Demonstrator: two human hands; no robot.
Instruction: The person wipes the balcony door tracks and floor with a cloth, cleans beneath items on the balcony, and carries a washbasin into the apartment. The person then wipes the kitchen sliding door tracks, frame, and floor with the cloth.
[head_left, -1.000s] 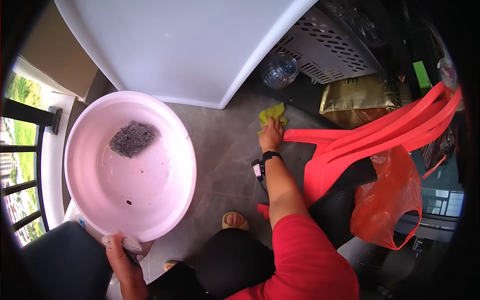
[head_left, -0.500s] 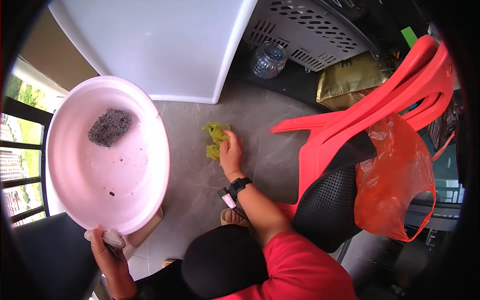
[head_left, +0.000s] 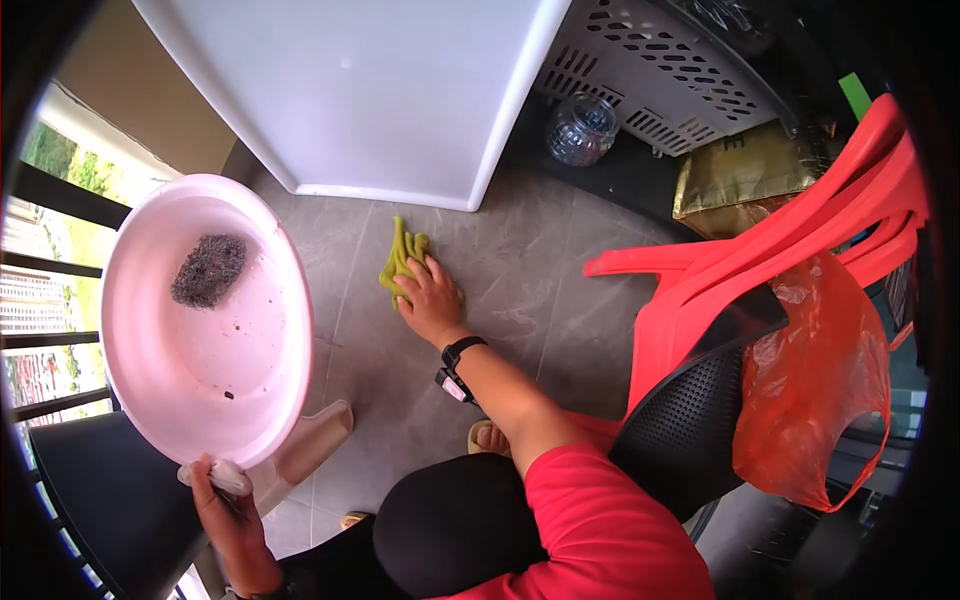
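My right hand (head_left: 432, 300) presses a crumpled yellow-green cloth (head_left: 403, 258) on the grey tiled floor (head_left: 500, 270), its fingers spread over the cloth. At the lower left my left hand (head_left: 228, 520) is closed on a bunched whitish cloth (head_left: 230, 478), right by the bottom rim of a pink basin (head_left: 290, 400). The basin is tilted, and in it lie a dark grey scouring pad (head_left: 209, 271) and a few small dark specks.
Stacked red plastic chairs (head_left: 665, 320) stand at the right, with a red plastic bag (head_left: 810, 400) by them. A large white panel (head_left: 350, 90) is at the top, beside a glass jar (head_left: 582, 130) and a grey perforated crate (head_left: 650, 75). Black railings (head_left: 60, 265) line the left.
My right hand has moved left across the floor with the yellow-green cloth, away from the red chairs. The basin looks more tilted, with my left hand still at its lower rim.
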